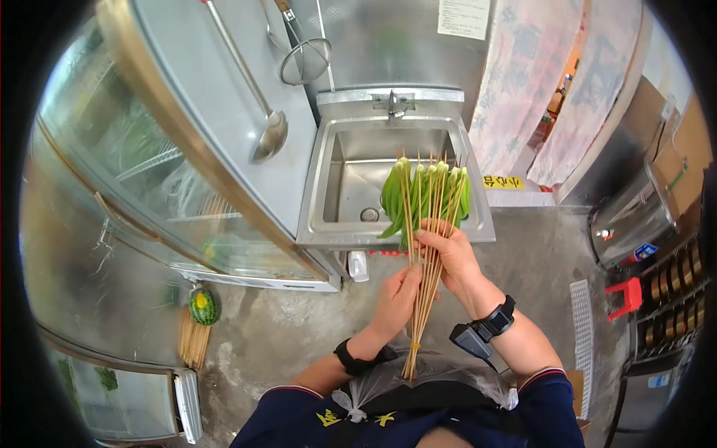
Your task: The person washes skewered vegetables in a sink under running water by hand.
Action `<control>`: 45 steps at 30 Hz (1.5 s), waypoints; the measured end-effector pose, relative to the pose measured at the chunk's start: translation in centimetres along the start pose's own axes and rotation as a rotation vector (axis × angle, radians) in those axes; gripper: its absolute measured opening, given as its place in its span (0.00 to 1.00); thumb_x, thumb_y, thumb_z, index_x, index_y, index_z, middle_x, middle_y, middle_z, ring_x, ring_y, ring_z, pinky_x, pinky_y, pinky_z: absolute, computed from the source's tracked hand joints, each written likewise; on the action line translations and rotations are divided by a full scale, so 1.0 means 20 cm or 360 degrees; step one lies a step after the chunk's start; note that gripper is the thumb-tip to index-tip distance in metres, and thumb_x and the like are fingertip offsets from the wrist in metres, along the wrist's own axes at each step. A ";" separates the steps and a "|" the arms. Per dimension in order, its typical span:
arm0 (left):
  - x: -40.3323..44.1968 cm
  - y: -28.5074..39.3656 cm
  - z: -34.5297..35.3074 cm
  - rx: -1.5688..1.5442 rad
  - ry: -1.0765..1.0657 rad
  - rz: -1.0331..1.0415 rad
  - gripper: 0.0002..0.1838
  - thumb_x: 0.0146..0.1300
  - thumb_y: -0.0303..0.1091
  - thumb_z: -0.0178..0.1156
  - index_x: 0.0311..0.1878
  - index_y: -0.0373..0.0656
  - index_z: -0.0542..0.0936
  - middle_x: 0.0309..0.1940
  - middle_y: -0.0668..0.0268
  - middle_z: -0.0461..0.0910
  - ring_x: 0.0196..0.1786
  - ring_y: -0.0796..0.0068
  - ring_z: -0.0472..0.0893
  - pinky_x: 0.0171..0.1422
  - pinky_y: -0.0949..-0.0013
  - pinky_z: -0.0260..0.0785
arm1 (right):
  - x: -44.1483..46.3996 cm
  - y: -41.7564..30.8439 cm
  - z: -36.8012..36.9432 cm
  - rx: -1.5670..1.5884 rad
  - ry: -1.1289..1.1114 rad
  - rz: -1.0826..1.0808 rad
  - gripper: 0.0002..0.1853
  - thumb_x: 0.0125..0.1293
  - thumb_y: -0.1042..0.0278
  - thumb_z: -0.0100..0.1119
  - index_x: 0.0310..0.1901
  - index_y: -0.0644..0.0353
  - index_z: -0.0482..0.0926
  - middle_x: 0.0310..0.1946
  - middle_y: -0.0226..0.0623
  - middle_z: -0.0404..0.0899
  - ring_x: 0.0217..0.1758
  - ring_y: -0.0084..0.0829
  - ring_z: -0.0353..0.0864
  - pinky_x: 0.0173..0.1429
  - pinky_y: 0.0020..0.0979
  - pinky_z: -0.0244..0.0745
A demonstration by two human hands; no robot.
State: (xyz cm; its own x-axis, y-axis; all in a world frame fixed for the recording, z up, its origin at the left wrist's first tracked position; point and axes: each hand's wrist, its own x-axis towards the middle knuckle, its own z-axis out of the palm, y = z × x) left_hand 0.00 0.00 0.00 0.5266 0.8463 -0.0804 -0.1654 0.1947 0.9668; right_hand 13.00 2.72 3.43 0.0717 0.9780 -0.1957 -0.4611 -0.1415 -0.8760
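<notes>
A bunch of bamboo skewers (423, 310) threaded with long green vegetables (429, 196) is held over the near side of a steel sink (317, 175). The greens have pale round ends towards the sink's back; I cannot tell their exact kind. My right hand (454, 261) is closed around the sticks just below the greens, thumb on top. Lower down, my left hand (396, 300) pinches the same bunch from its left side. Near my body, a yellow band (414, 346) gathers the stick ends together.
A ladle (271, 134) and a strainer (305, 61) hang behind the glass-fronted cabinet (224, 194). On the floor at left lies a watermelon (202, 305) beside more bamboo sticks (194, 340). To the right are a red stool (624, 298) and a metal urn (635, 213).
</notes>
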 end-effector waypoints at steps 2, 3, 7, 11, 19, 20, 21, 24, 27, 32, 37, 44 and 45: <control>0.00 -0.05 0.07 -0.0457 0.0235 0.0009 0.19 0.67 0.42 0.41 0.44 0.35 0.73 0.30 0.65 0.77 0.30 0.79 0.77 0.30 0.80 0.66 | -0.03 -0.01 -0.02 0.0061 0.0210 0.0076 0.13 0.53 0.75 0.58 0.41 0.62 0.72 0.28 0.33 0.77 0.29 0.23 0.76 0.33 0.23 0.70; 0.38 0.05 -0.08 -0.0434 0.0248 0.0016 0.19 0.67 0.42 0.41 0.44 0.35 0.73 0.30 0.65 0.77 0.30 0.79 0.77 0.30 0.80 0.66 | 0.38 -0.12 -0.01 0.0080 0.0190 0.0075 0.13 0.53 0.75 0.58 0.41 0.62 0.72 0.28 0.33 0.77 0.29 0.23 0.76 0.33 0.23 0.70; 0.70 0.07 -0.08 -0.0438 0.0147 -0.0055 0.18 0.67 0.42 0.42 0.42 0.36 0.73 0.26 0.66 0.77 0.26 0.80 0.76 0.26 0.79 0.66 | 0.68 -0.19 -0.14 0.0100 0.0176 0.0048 0.14 0.52 0.75 0.59 0.42 0.61 0.72 0.28 0.33 0.77 0.30 0.23 0.75 0.34 0.22 0.69; 0.98 0.10 -0.02 -0.0786 0.0000 -0.0364 0.17 0.66 0.43 0.43 0.38 0.37 0.74 0.23 0.64 0.77 0.24 0.79 0.75 0.26 0.80 0.66 | 0.91 -0.23 -0.29 0.0058 -0.0004 0.0075 0.13 0.54 0.72 0.59 0.42 0.60 0.72 0.26 0.31 0.75 0.27 0.21 0.73 0.30 0.21 0.68; 1.47 -0.09 0.40 -0.0616 0.0361 -0.0178 0.18 0.65 0.45 0.45 0.41 0.37 0.75 0.24 0.62 0.77 0.23 0.78 0.76 0.24 0.79 0.67 | 1.25 -0.43 -0.84 -0.0059 -0.0271 0.0467 0.10 0.63 0.64 0.48 0.41 0.60 0.73 0.21 0.29 0.73 0.17 0.17 0.69 0.19 0.19 0.66; 1.52 -0.08 0.45 -0.0622 0.0427 -0.0186 0.19 0.65 0.45 0.45 0.43 0.37 0.74 0.25 0.62 0.78 0.25 0.78 0.77 0.26 0.78 0.68 | 1.32 -0.43 -0.91 -0.0055 -0.0276 0.0433 0.10 0.63 0.63 0.49 0.41 0.59 0.73 0.23 0.29 0.73 0.19 0.18 0.70 0.22 0.19 0.68; 1.56 -0.06 0.52 -0.0630 0.0493 -0.0204 0.19 0.65 0.45 0.45 0.44 0.37 0.74 0.26 0.61 0.78 0.27 0.77 0.77 0.27 0.78 0.69 | 1.36 -0.46 -0.98 -0.0044 -0.0274 0.0406 0.11 0.63 0.63 0.50 0.41 0.59 0.73 0.24 0.29 0.74 0.20 0.19 0.70 0.25 0.20 0.70; 1.70 -0.08 0.71 -0.0678 0.0671 -0.0151 0.20 0.65 0.44 0.45 0.48 0.36 0.72 0.28 0.60 0.78 0.28 0.76 0.78 0.30 0.76 0.71 | 1.44 -0.64 -1.14 -0.0129 -0.0506 0.0536 0.11 0.60 0.65 0.54 0.40 0.62 0.73 0.25 0.29 0.73 0.24 0.21 0.71 0.28 0.22 0.71; 1.81 -0.08 0.86 -0.0720 0.0871 -0.0097 0.20 0.65 0.43 0.45 0.50 0.36 0.70 0.29 0.59 0.78 0.29 0.75 0.78 0.30 0.74 0.72 | 1.54 -0.71 -1.26 -0.0241 -0.0672 0.0619 0.13 0.56 0.65 0.60 0.41 0.62 0.73 0.28 0.31 0.74 0.29 0.21 0.73 0.30 0.22 0.71; 1.91 -0.08 0.93 -0.0796 0.1012 -0.0025 0.19 0.65 0.41 0.46 0.50 0.36 0.69 0.30 0.57 0.79 0.28 0.74 0.79 0.30 0.74 0.73 | 1.65 -0.73 -1.29 -0.0240 -0.0843 0.0694 0.12 0.56 0.63 0.59 0.38 0.60 0.74 0.27 0.29 0.74 0.27 0.21 0.73 0.29 0.22 0.69; 1.97 -0.03 0.86 -0.0924 0.1226 0.0123 0.17 0.64 0.39 0.48 0.50 0.35 0.69 0.29 0.59 0.79 0.24 0.75 0.79 0.21 0.78 0.72 | 1.83 -0.72 -1.21 -0.0455 -0.1142 0.0767 0.18 0.59 0.53 0.54 0.41 0.60 0.74 0.28 0.30 0.75 0.28 0.21 0.74 0.31 0.23 0.69; 2.05 -0.06 0.49 -0.1064 0.1373 0.0388 0.18 0.63 0.40 0.49 0.49 0.36 0.71 0.30 0.61 0.79 0.25 0.77 0.78 0.26 0.78 0.72 | 2.65 -0.43 -1.19 -0.1573 -0.1165 -0.0547 0.23 0.55 0.62 0.54 0.51 0.66 0.69 0.46 0.49 0.74 0.47 0.40 0.75 0.52 0.35 0.68; 2.06 -0.07 0.43 -0.1068 0.1403 0.0437 0.18 0.63 0.40 0.49 0.49 0.36 0.72 0.30 0.61 0.79 0.26 0.77 0.78 0.28 0.76 0.72 | 2.89 -0.31 -1.20 -0.1782 -0.1116 -0.0656 0.24 0.54 0.64 0.55 0.52 0.66 0.69 0.46 0.48 0.73 0.50 0.41 0.73 0.56 0.34 0.65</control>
State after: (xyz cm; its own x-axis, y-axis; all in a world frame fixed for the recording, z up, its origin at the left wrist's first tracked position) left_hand 29.11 30.40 -2.58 -0.3214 0.9031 -0.2848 -0.7363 -0.0492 0.6749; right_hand 41.27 56.48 -13.12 -0.5815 0.8032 0.1293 0.4570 0.4540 -0.7649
